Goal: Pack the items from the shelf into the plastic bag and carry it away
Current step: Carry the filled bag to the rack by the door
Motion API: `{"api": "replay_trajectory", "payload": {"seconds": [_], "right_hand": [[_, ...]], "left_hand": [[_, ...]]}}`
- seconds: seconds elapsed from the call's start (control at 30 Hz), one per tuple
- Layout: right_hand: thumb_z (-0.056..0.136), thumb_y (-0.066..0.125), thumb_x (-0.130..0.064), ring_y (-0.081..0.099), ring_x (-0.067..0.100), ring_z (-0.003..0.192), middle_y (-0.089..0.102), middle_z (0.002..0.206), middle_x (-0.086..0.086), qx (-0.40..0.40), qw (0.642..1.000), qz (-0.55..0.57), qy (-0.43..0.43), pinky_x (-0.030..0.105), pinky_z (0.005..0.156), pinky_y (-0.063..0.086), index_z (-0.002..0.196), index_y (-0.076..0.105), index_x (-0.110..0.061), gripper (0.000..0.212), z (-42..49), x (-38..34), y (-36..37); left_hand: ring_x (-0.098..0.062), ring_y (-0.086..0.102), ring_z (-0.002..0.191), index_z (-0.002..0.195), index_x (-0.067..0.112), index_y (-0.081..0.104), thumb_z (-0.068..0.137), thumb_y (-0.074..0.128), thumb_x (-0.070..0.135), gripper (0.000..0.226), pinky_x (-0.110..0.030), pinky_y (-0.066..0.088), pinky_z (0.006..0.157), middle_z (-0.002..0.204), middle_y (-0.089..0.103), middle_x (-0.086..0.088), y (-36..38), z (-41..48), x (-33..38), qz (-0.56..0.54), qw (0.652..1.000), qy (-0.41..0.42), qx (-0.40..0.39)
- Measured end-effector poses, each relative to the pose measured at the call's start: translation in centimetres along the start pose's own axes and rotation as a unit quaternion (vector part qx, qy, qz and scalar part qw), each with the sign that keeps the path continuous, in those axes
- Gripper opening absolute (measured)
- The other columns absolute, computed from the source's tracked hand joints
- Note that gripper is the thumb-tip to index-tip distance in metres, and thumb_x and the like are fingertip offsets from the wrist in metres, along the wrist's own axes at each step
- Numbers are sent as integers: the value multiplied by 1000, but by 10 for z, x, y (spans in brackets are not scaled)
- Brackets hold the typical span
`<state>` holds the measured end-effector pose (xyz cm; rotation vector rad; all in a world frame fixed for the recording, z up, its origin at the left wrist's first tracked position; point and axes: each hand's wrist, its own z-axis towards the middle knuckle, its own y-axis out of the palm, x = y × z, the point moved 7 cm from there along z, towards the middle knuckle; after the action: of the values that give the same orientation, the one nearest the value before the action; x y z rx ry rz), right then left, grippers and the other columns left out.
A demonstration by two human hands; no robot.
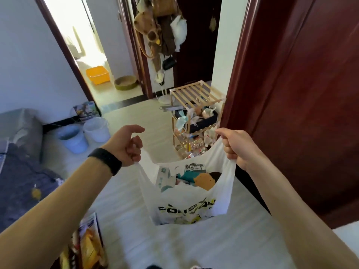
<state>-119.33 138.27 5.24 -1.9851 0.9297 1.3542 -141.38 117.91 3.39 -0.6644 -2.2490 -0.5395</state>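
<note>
Plastic bag (pixel 186 202) hangs at lower centre of the frame, stretched open between both hands. The left hand (pixel 127 146) grips its left handle, the right hand (pixel 236 145) grips its right handle, fingers curled tight. Packed items (pixel 194 179) show inside; the wooden shelf (pixel 196 94) stands just above, near the door (pixel 301 94).

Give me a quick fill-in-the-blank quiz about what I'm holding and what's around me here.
The left hand and right hand each grip one ____ of the plastic bag.
The left wrist wears a ____ band.
The blue bucket stands next to a ____ bucket.
Missing words: handle; black; white.
</note>
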Motion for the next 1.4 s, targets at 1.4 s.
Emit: {"api": "replay_trajectory", "payload": {"seconds": [1.4], "right_hand": [[88,69,-29,16,9,44,22,54,-6,374,901,175,-130,23,39,15,62,39,-26,40,504,-332,56]], "left_hand": [[-8,15,36,76,20,38,84,60,31,26,-25,13,52,53,35,10,270,502,612,227,911,47,-340]]}}
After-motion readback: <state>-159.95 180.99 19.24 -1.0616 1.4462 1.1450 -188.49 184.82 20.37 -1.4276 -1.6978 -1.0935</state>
